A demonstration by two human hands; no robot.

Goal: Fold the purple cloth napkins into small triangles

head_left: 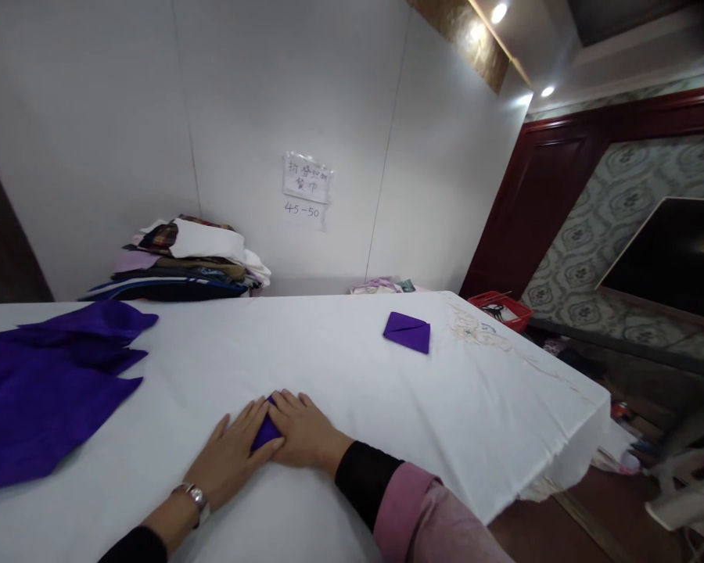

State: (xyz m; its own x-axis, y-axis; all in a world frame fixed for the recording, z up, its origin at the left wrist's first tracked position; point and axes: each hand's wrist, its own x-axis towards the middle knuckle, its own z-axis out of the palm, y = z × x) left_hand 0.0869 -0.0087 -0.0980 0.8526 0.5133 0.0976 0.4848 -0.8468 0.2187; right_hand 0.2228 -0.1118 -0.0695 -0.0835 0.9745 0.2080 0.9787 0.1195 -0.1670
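Observation:
Between my hands lies a small folded purple napkin (pixel 266 432) on the white-covered table, mostly hidden under the fingers. My left hand (pixel 233 451) rests flat on its left side, fingers stretched out, with a watch on the wrist. From the other side my right hand (pixel 301 430) presses flat on it, and the two hands touch near the thumbs. Farther back to the right is another purple napkin (pixel 407 332), folded into a compact flat shape. Several unfolded purple cloths (pixel 41 391) lie loosely heaped at the left.
A stack of folded clothes (pixel 181 262) sits by the wall behind the table. The white tablecloth (pixel 352 352) hangs over the table's right corner. Beyond that edge are a red basket (pixel 513 311) and a white stool (pixel 689 489). A handwritten sign (pixel 307 178) is on the wall.

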